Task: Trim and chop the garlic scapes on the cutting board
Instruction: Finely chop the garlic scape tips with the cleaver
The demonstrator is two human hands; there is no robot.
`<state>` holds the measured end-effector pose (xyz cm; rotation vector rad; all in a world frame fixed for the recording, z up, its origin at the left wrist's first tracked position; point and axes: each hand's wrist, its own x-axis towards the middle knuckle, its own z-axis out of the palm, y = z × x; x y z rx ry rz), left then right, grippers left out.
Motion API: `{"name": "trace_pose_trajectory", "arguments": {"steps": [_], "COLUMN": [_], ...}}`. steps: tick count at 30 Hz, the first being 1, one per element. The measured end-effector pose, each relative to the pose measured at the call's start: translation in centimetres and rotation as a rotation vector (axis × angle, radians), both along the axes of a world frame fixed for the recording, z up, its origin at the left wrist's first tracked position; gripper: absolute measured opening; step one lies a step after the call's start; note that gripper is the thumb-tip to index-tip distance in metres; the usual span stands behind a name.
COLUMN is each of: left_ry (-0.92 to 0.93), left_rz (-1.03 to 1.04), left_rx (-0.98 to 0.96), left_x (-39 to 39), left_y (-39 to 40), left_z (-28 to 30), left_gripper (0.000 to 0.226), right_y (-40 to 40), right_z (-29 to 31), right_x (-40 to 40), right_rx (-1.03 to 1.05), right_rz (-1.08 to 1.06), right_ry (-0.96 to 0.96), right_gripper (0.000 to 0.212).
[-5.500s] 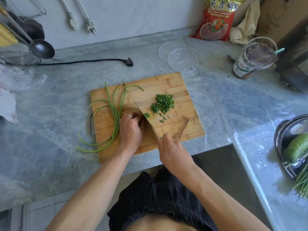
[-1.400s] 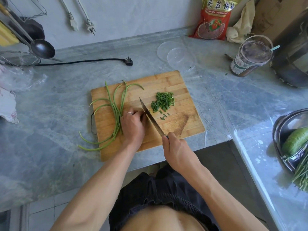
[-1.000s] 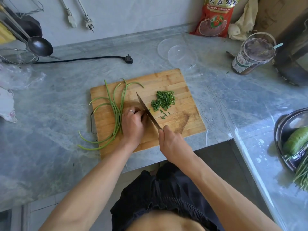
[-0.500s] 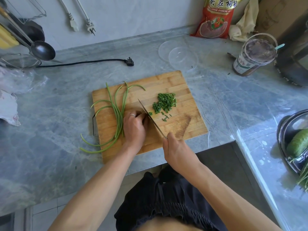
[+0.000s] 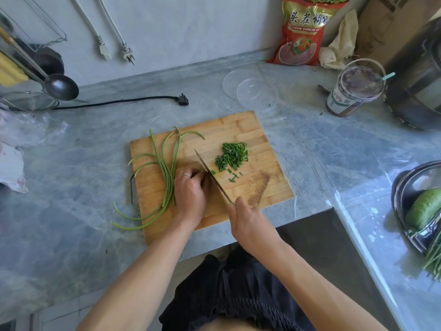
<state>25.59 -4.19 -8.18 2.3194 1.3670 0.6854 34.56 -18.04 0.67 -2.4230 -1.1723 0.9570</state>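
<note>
Lying along the left of the cutting board (image 5: 238,125), whole garlic scapes (image 5: 167,177) trail onto the counter (image 5: 71,187). Beside them the left hand (image 5: 191,194) curls over hidden stems, the right hand (image 5: 250,223) grips the knife (image 5: 212,177), and chopped pieces (image 5: 232,156) sit rightward.
</note>
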Motion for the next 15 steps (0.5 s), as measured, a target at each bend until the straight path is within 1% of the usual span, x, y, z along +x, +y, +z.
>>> {"name": "trace_pose_trajectory", "arguments": {"steps": [3, 6, 7, 8, 9, 10, 11, 14, 15], "left_ry": [-0.023, -0.036, -0.041, -0.049, -0.057, -0.064, -0.066, -0.067, -0.065], "left_rz": [0.001, 0.008, 0.008, 0.008, 0.009, 0.012, 0.014, 0.013, 0.013], "left_rx": [0.003, -0.004, -0.008, -0.01, -0.009, -0.006, -0.002, 0.006, 0.002], "left_x": [0.0, 0.0, 0.0, 0.0, 0.0, 0.0, 0.1, 0.0, 0.0], "left_y": [0.0, 0.0, 0.0, -0.2, -0.1, -0.2, -0.1, -0.1, 0.0], "left_z": [0.0, -0.2, -0.2, -0.3, -0.3, -0.4, -0.5, -0.6, -0.6], "left_gripper": [0.017, 0.011, 0.011, 0.014, 0.016, 0.018, 0.019, 0.013, 0.013], "right_y": [1.0, 1.8, 1.4, 0.9, 0.3, -0.1, -0.4, 0.6, 1.2], "right_z": [-1.0, -0.6, -0.6, -0.3, -0.4, -0.5, -1.1, -2.0, -2.0], "right_x": [-0.1, -0.2, -0.1, 0.0, 0.2, 0.6, 1.0, 1.2, 1.0], "right_rx": [0.07, 0.097, 0.112, 0.148, 0.153, 0.141, 0.136, 0.174, 0.166], "right_rz": [0.0, -0.022, -0.005, -0.019, 0.02, 0.038, 0.036, -0.046, -0.037], "right_ry": [-0.043, 0.008, 0.01, 0.042, 0.055, 0.058, 0.05, 0.03, 0.021], "right_gripper": [0.029, 0.027, 0.029, 0.037, 0.047, 0.053, 0.053, 0.036, 0.033]}}
